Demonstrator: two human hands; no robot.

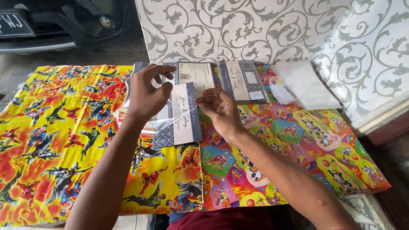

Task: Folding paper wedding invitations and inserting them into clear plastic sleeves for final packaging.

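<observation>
Table cover: bright cartoon-print wrapping sheets [64, 140] lie under my arms, yellow at left, multicoloured at right.
Right hand: my right hand [219, 111] is loosely curled, fingertips pinching the right edge of the clear plastic sleeve [181, 111].
Left hand: my left hand [147, 91] grips the sleeve's upper left, fingers bent around it.
Card: a grey-and-white card [181, 123] sits inside the sleeve, held just above the cover.
Behind: a stack of cards [243, 81] and empty plastic bags [306, 85] lie beside the patterned wall [238, 30].
</observation>
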